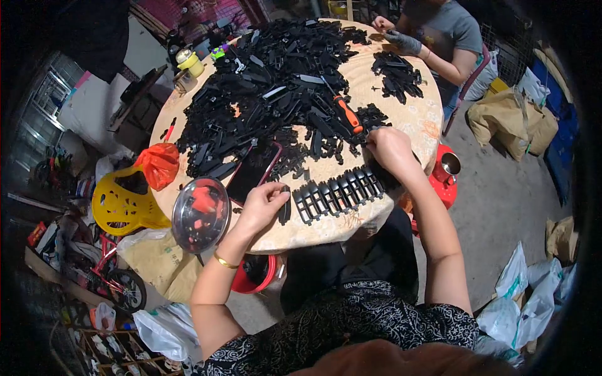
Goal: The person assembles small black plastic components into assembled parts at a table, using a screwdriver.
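Observation:
My left hand point(258, 210), a gold bangle at its wrist, has its thumb and fingers closed on a narrow black plastic part point(285, 212) at the table's near edge. Just right of it lies a neat row of matching black plastic frames point(338, 194), side by side. Beyond the row's right end, my right hand point(391, 149) is closed with fingertips down by a small heap of black parts point(372, 116); whatever it grips is hidden. An orange-handled screwdriver point(347, 115) rests close by on the big pile of black plastic parts point(269, 88).
A dark phone point(253, 173) and a clear bowl with red fruit pieces point(201, 215) sit left of my left hand. Across the round table point(411, 119), a person point(448, 44) wearing a dark glove works beside another small heap. Right of the table stand a red stool point(444, 191) and metal cup point(449, 164).

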